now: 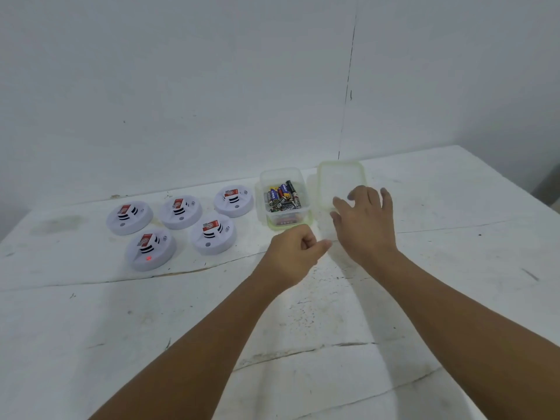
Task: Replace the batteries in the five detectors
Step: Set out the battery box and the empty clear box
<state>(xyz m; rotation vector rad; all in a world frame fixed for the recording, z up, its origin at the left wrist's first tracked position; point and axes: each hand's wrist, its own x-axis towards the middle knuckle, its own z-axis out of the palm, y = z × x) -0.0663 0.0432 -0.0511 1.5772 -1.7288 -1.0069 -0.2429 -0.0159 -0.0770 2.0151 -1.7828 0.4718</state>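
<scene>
Both forearms reach from bottom of frame toward centre. Left hand [295, 253] fisted, grasping nothing visible, just below battery box [283, 197]. Right hand [365, 221] spread, fingers released, over clear lid [341, 180], contact unclear. Five detectors [178, 224] centre left on table [91, 328].

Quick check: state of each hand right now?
Left hand: fingers curled, nothing visibly held.
Right hand: open, fingers spread at the clear lid.
</scene>
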